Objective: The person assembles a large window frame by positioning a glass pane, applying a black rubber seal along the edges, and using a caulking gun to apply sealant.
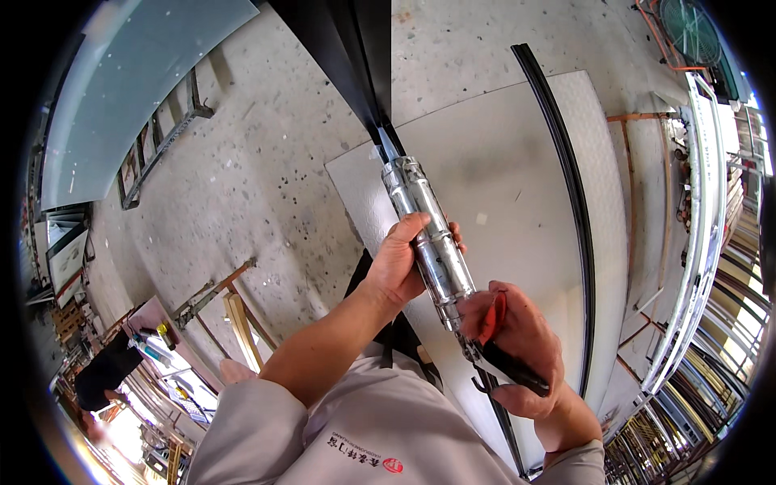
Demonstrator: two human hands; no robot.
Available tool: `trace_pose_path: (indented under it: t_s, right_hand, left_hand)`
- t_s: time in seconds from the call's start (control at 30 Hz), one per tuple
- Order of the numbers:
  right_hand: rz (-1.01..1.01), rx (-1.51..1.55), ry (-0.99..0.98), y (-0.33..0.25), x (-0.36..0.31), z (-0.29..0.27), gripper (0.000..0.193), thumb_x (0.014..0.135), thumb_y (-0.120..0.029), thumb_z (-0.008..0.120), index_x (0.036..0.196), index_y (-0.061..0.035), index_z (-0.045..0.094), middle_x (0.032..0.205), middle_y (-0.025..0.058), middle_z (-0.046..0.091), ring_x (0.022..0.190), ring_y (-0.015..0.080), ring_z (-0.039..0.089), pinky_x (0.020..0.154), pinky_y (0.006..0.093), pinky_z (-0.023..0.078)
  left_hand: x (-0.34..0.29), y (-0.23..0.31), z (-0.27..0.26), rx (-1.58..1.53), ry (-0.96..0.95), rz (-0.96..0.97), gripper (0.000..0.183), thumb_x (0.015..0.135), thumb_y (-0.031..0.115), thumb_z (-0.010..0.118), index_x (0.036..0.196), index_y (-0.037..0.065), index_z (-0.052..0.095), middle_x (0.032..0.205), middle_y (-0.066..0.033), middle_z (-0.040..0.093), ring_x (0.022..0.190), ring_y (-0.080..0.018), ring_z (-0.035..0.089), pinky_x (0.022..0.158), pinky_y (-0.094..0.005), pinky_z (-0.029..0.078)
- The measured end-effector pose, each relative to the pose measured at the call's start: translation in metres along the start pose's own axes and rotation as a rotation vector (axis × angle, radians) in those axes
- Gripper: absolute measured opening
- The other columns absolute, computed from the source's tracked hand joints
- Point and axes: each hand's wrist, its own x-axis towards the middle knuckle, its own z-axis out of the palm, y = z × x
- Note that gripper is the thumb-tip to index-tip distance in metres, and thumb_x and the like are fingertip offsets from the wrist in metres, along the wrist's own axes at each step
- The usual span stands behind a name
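A caulking gun (418,214) with a shiny silver barrel slants across the middle of the picture. My left hand (402,263) wraps around the barrel, thumb on top. At the near end, my right hand (517,347) grips the black handle (511,370) by the red trigger (494,315). A thin rod with a hook (482,386) sticks out below it. The gun's far tip meets the narrow end of a long black profile (356,56) that reaches away to the top edge. Exactly how they touch is hard to see.
A pale panel (517,202) lies below, with a long black strip (584,242) along its right side. At the upper left a glass sheet (137,89) rests over a metal stand (162,149). Racks of long bars (711,347) stand right; a green fan (689,32) is at the upper right. Another person (105,368) is far left.
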Motion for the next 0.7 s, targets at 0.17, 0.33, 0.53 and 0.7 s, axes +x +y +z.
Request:
trace_pose_path:
  t_s: [0.17,0.33,0.53,0.7]
  right_hand:
    - [0.003,-0.048,-0.020,-0.009,0.000,-0.001,0.080,0.075,-0.030,0.069,0.128,0.0165,0.031,0.097,0.0168,0.049,0.085,0.0193,0.047,0.076,0.0315,0.041]
    - [0.014,-0.038,0.000,-0.028,-0.012,0.007,0.065,0.076,-0.027,0.067,0.117,0.0121,0.036,0.093,0.0138,0.048,0.083,0.0179,0.046,0.074,0.0306,0.041]
    - [-0.002,0.004,0.053,-0.076,-0.027,0.028,0.063,0.067,-0.012,0.057,0.121,0.0109,0.034,0.091,0.0150,0.048,0.079,0.0177,0.044,0.074,0.0304,0.040]
    - [0.000,-0.034,0.161,-0.125,-0.037,0.056,0.060,0.075,-0.025,0.070,0.117,0.0019,0.037,0.086,0.0100,0.049,0.079,0.0174,0.048,0.077,0.0330,0.040]
  left_hand:
    - [-0.004,0.001,0.005,0.003,-0.015,-0.013,0.034,0.089,0.031,0.055,0.109,0.003,0.051,0.100,-0.0142,0.059,0.093,-0.0302,0.060,0.089,-0.0431,0.051]
    - [-0.021,0.002,0.026,0.002,0.008,-0.021,0.035,0.089,0.032,0.056,0.109,0.003,0.052,0.100,-0.0143,0.060,0.095,-0.0312,0.061,0.089,-0.0442,0.051]
    - [-0.052,0.004,0.063,-0.022,-0.043,-0.033,0.035,0.089,0.032,0.057,0.109,0.003,0.054,0.101,-0.0138,0.061,0.094,-0.0316,0.062,0.089,-0.0460,0.051]
    - [-0.077,0.009,0.098,-0.005,-0.140,-0.048,0.036,0.089,0.033,0.059,0.108,0.003,0.055,0.103,-0.0136,0.061,0.096,-0.0319,0.062,0.089,-0.0470,0.051]
